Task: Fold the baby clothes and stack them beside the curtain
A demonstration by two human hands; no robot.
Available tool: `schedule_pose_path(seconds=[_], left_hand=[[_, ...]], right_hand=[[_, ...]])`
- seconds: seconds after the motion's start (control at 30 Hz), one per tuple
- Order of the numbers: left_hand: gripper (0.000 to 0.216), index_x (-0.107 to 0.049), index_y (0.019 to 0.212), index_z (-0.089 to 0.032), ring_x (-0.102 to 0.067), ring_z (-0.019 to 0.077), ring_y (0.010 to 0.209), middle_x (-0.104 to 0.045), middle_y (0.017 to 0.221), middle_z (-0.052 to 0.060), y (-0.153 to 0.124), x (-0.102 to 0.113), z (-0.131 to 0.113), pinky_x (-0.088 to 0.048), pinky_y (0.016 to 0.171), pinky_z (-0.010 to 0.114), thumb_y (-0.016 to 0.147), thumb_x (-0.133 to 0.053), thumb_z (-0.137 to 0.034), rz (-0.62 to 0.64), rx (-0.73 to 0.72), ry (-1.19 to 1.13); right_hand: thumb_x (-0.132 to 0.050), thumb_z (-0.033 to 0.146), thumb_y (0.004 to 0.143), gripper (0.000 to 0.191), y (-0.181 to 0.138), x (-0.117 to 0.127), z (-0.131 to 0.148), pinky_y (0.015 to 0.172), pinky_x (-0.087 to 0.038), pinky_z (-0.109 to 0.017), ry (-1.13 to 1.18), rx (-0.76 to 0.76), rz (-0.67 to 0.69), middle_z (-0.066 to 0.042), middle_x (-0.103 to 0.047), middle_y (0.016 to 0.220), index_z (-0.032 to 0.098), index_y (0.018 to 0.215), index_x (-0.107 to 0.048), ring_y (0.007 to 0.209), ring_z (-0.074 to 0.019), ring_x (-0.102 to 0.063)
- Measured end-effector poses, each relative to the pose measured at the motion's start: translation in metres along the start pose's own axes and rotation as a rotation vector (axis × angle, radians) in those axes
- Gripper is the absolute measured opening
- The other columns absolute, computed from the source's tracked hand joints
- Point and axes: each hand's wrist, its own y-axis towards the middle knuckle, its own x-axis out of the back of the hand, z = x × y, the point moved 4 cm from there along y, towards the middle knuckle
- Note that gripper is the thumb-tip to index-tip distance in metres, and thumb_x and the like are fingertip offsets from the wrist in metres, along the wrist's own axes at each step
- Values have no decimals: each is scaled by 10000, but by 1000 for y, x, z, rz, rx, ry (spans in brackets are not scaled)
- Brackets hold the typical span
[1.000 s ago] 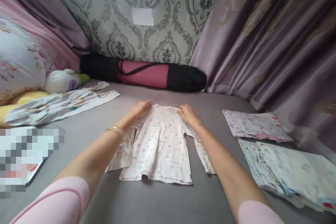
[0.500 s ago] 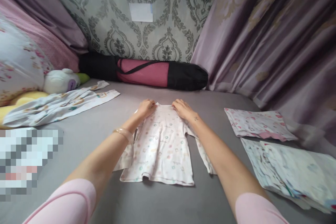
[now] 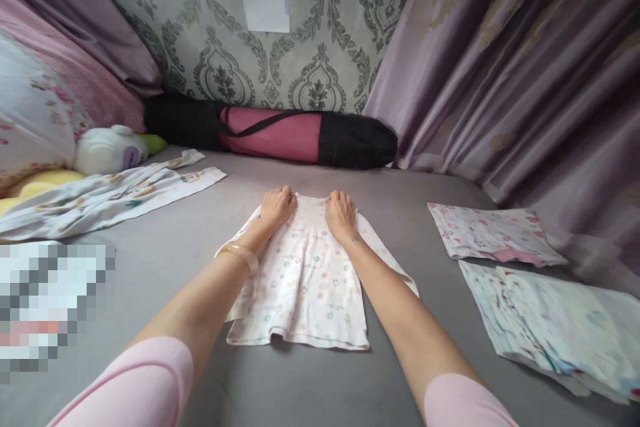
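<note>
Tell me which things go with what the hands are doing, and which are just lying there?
In the job:
- printed shirt, left hand and right hand at its top
- probably the folded clothes at right

Just lying about:
- pink-and-black bag
- white plush toy

No words or numbers can be read here. The small long-sleeved shirt (image 3: 310, 280) has tiny curly lines in its print that look like writing, but they are too little to read. A small dark mark on the right wrist (image 3: 355, 238) is too tiny to make out. Big blurry squares cover the flat thing (image 3: 50, 297) at the left edge.
</note>
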Motion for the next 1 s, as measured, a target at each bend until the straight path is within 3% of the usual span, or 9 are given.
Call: schedule_pose_path(seconds=[0.17,0.33,0.5,0.63,0.7,0.83,1.0], left_hand=[[298,-642,1001,-162,-648,252,935,-722,991,126,7,14,13,-463,795,307,915,-485,-400,118,64,-168],[495,-656,826,-137,-650,207,731,-711,767,101,-12,44,62,-488,627,259,914,-411,-558,231,170,-351],[422,-656,829,-150,-633,157,624,-692,717,78,-43,52,93,-492,555,220,894,-444,-510,267,248,-499],[262,-664,877,-145,-595,138,552,-672,689,69,-49,42,95,-463,482,206,846,-481,-330,284,294,-539],[256,-672,922,-134,-597,139,546,-669,683,70,-50,38,93,-471,483,208,819,-471,-257,295,293,-555],[296,-695,959,-132,-584,142,528,-662,661,57,-55,40,91,-451,464,212,793,-469,-226,307,265,-568],[341,-705,943,-124,-575,162,560,-639,621,38,-53,43,83,-415,465,229,853,-450,-332,295,267,-555]], right_hand=[[-354,212,1014,266,0,-4,-3,927,-375,-372,-40,-20,18,-160,-597,1215,158,1147,-579,1130,-284,-504],[-359,218,1006,303,2,10,-3,943,-382,-393,-44,37,124,-179,-599,1237,136,1181,-593,1147,-304,-521],[-312,57,935,425,-5,22,44,1047,-325,-388,18,210,135,-176,-584,1301,113,1268,-570,1226,-285,-494],[-301,123,964,429,-17,4,100,1062,-344,-330,106,303,256,-139,-587,1339,122,1308,-558,1267,-241,-489],[-299,211,993,448,-21,-8,116,1114,-299,-368,107,282,270,-163,-519,1434,82,1366,-512,1360,-264,-411],[-238,356,1024,589,-28,-27,122,1199,-100,-472,111,198,301,-174,-258,1615,38,1512,-323,1505,-299,-151],[-216,405,1022,627,-32,-30,119,1210,-30,-473,141,191,270,-152,-239,1624,51,1532,-305,1513,-286,-129]])
